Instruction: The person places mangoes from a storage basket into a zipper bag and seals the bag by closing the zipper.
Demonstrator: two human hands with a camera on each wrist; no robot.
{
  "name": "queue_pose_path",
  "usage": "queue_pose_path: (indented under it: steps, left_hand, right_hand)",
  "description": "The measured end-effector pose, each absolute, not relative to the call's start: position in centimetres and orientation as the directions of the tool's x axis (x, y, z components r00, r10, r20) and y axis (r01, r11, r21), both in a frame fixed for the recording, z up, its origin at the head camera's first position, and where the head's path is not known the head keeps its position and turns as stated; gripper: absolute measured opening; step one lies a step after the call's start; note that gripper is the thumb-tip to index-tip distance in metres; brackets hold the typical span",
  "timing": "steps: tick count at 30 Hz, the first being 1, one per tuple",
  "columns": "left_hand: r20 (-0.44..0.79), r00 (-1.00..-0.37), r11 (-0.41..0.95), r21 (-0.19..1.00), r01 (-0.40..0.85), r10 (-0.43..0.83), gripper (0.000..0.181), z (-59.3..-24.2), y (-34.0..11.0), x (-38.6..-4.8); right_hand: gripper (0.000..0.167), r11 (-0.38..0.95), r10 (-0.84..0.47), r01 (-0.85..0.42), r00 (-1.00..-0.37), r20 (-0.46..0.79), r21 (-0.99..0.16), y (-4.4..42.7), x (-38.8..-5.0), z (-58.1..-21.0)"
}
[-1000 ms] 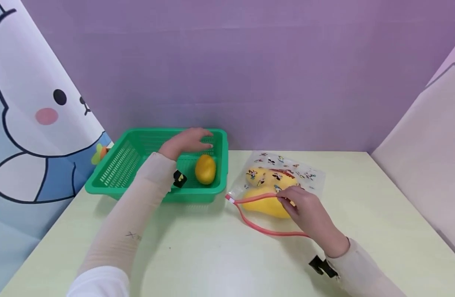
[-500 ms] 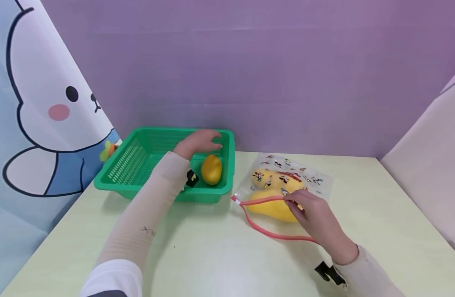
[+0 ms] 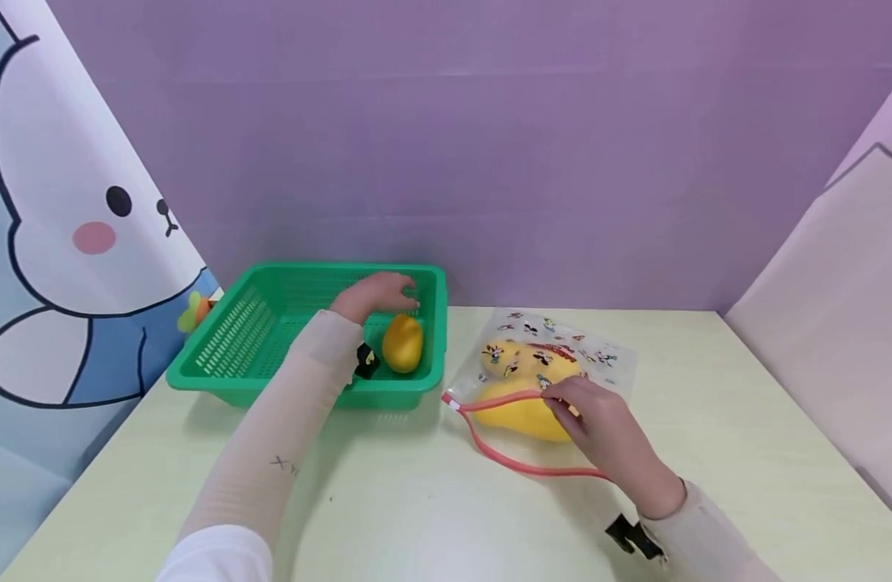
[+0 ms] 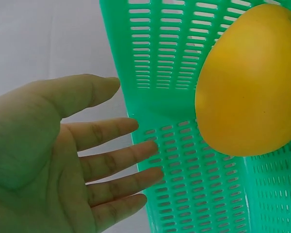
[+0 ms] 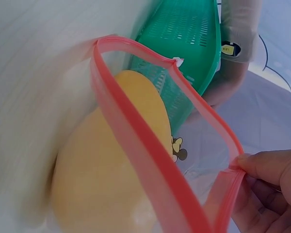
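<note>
The left hand [image 3: 376,295] is sinking, loose and empty, toward the mango [image 3: 402,343], which is lying just beside it, lengthwise front-to-back; the right hand [image 3: 604,428] is pinching the bag [image 3: 611,356]

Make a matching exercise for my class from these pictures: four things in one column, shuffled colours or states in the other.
1. Basket
2. Clear bag
3. Right hand
4. Left hand

A. Pinching a red edge
B. Stretched out, holding nothing
C. Green, with slotted walls
D. Printed with small cartoon figures

Pairs: 1-C, 2-D, 3-A, 4-B
</note>
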State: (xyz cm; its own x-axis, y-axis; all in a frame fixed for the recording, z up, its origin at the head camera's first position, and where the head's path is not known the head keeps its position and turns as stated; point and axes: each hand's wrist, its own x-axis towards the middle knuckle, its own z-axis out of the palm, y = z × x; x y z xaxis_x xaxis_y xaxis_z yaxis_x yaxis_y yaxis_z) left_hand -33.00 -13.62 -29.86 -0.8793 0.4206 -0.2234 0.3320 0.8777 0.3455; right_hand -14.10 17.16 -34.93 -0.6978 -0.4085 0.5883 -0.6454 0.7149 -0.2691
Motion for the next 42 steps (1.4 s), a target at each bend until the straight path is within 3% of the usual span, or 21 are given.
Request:
queue_pose_path:
  steps: [11, 42]
  left_hand:
    - [-0.274, -0.879, 0.891, 0.352, 0.286, 0.391, 0.056, -29.7, -13.4, -33.7]
    - [-0.4, -0.876, 0.949, 0.261, 0.174, 0.271, 0.059, -30.4, -12.4, -34.0]
  right_hand:
    - [0.024, 0.742, -0.392, -0.606, -0.739, 0.548, -0.287, 17.0, -14.4, -34.6]
    - [0.023, 0.72, -0.416, -0.645, -0.697, 0.584, -0.257, 17.1, -14.6, -34.3]
